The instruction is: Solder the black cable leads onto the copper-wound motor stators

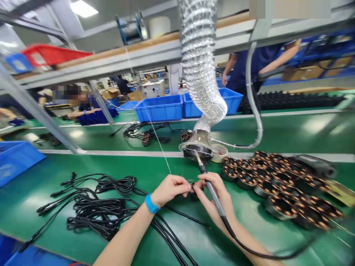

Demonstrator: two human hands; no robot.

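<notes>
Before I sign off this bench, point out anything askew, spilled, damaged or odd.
Nothing looks spilled or plainly damaged. Mildly odd: on the far side, copper-wound rings lie by loosely tangled black cables, apart from the larger ring cluster at near right.

Your view was brightly and evenly lit. A white ceiling light (84, 8) was overexposed at upper left. Glare patches lay on the far belt (283, 127), and the foil duct (201, 59) returned sharp highlights. Shadows were soft. You had clearer detail near the centre; the cord (266, 255) and outer coils (313, 218) at lower right were blurred. Edges were stretched. Pixel blocks masked the top right.
</notes>
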